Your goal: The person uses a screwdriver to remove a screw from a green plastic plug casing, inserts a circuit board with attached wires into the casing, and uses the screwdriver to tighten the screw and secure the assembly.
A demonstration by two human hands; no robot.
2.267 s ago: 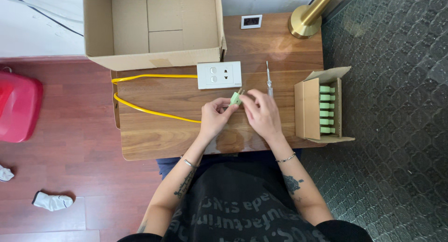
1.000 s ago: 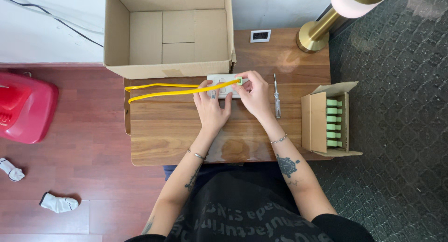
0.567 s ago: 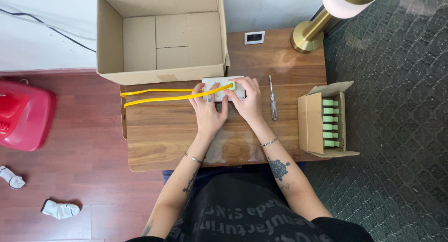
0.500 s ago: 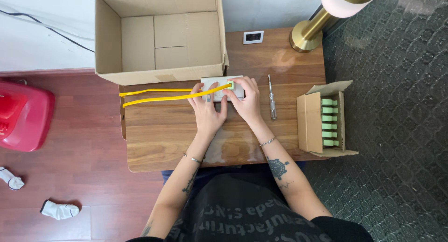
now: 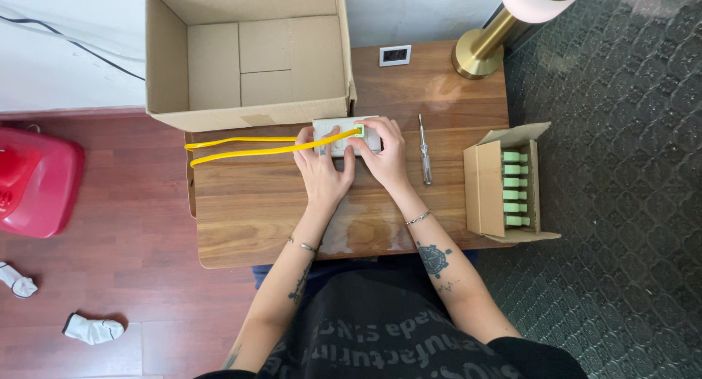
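White wall plate (image 5: 344, 136) lies flat on the wooden table (image 5: 256, 211), near the far edge, just in front of the open cardboard box (image 5: 245, 50). A small green connector (image 5: 359, 130) sits on the plate's right part, with a yellow cable (image 5: 248, 146) running from it leftward in two strands to the table's left edge.

Left hand (image 5: 322, 171): fingers spread, pressing on the plate's left half and over the cable; grasping nothing.

Right hand (image 5: 384, 156): fingertips pinch the green connector against the plate (the exact grip is partly hidden by the fingers).

Just right of the right hand, a screwdriver (image 5: 425, 151) lies on the table, untouched. Further right, a small carton (image 5: 504, 182) holds a row of green connectors. Brass lamp base (image 5: 477, 54) at far right corner; a small white framed square (image 5: 395, 55) beside it.
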